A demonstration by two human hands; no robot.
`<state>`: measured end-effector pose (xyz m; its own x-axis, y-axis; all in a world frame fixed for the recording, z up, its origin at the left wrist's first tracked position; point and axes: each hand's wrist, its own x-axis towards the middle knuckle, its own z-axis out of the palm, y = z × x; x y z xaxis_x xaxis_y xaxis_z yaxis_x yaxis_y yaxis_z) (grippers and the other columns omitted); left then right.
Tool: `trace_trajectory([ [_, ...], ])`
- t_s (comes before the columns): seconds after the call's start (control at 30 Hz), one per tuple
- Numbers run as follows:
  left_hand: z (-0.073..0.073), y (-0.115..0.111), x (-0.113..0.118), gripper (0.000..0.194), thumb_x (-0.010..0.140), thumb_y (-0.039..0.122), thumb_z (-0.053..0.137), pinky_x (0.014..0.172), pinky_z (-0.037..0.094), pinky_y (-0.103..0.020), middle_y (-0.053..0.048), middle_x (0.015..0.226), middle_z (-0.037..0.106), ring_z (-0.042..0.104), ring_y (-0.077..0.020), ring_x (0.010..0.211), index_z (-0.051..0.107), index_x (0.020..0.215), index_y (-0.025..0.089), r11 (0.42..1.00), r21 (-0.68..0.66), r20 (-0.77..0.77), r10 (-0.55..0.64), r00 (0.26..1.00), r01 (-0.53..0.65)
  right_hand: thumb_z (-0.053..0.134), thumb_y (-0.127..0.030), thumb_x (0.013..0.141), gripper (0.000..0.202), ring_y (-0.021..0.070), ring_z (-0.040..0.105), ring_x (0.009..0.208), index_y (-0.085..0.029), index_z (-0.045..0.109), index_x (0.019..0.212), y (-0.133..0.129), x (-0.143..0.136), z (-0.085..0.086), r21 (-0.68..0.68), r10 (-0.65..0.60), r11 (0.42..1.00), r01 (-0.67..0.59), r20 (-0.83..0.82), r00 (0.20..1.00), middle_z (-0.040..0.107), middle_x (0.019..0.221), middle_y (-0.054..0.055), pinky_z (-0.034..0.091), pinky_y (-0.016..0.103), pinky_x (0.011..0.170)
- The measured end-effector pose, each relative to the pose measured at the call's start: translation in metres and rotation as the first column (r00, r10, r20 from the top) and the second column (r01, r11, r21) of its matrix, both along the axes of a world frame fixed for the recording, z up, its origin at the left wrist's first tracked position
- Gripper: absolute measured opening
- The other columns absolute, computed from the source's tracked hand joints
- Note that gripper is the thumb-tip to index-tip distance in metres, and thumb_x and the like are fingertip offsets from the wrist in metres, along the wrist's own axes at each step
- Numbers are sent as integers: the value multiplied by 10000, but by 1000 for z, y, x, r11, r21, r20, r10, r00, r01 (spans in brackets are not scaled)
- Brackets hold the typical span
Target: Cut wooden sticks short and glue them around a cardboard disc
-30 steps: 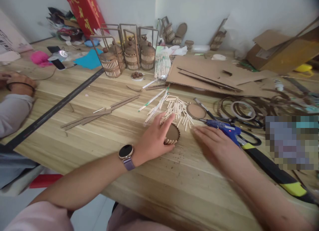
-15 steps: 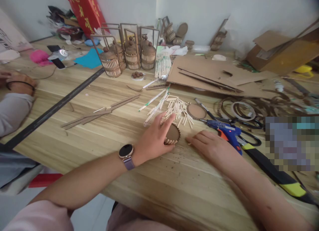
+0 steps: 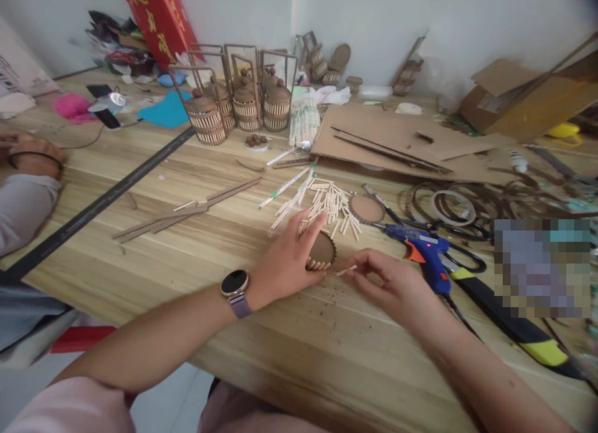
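Note:
My left hand [image 3: 292, 255], a watch on its wrist, is curved round the left side of a round brown cardboard disc [image 3: 323, 248] with a ridged rim. Several short pale sticks stand along the disc's near edge, by my left thumb. Just right of the disc, my right hand [image 3: 374, 274] pinches one short wooden stick [image 3: 346, 270] between thumb and fingers. Beyond the disc lies a loose pile of similar sticks [image 3: 331, 202], with a second round disc [image 3: 367, 208] at its right. A blue glue gun [image 3: 427, 252] rests right of my right hand.
A black and yellow cutter [image 3: 507, 314] lies at the right. Small lidded baskets with handles [image 3: 208, 121] stand at the back left, near cardboard sheets [image 3: 383, 137]. Cardboard strips [image 3: 187, 215] lie left of the pile. Another person's hand [image 3: 40, 151] is at the left edge.
My right hand has lifted and turned from flat near the table to a pinch, with the stick now showing between its fingertips. My left hand has stayed at the disc.

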<state>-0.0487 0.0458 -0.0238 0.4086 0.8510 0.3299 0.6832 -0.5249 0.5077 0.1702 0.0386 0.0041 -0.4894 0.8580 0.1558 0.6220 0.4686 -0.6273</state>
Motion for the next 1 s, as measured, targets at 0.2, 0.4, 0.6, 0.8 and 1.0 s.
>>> trace_trajectory([
  [0.2,-1,1,0,990,746,243,762,1130,355,-541,-211,1472,284,304,-353,1413,122,1501,228,1000,30,6,-4,1000,4,512,-264,883,129,138,604,593,-208,628,877,0,-15,-7,-69,-12,998,10,-35,999,674,686,-3,460,233,552],
  [0.4,-1,0,0,984,753,244,763,1116,368,-554,-212,1462,297,319,-360,1406,119,1497,236,998,56,14,-4,1000,3,510,-265,892,132,147,629,632,-206,628,881,3,-18,-10,-62,9,998,-11,-27,1000,704,736,13,476,238,579],
  [0.6,1,0,0,959,775,271,748,1112,375,-552,-214,1461,293,314,-365,1409,118,1496,233,999,48,9,-2,1000,2,514,-240,891,122,151,644,646,-208,633,889,4,-20,-11,-20,22,1000,-23,-26,999,719,759,19,489,244,593],
  [0.8,1,0,0,989,762,243,751,1108,375,-560,-208,1466,288,324,-363,1405,94,1501,253,999,43,5,-4,1000,4,525,-222,886,103,154,656,642,-210,627,890,5,-21,-12,27,37,999,-37,-9,999,711,736,16,497,249,599],
  [1.0,0,0,-1,1031,742,226,762,1087,391,-581,-193,1479,284,329,-379,1399,75,1508,291,1000,27,24,-12,1000,11,503,-204,906,111,162,665,683,-213,614,899,5,-21,-13,80,63,995,-63,-6,998,714,777,28,505,261,618],
])
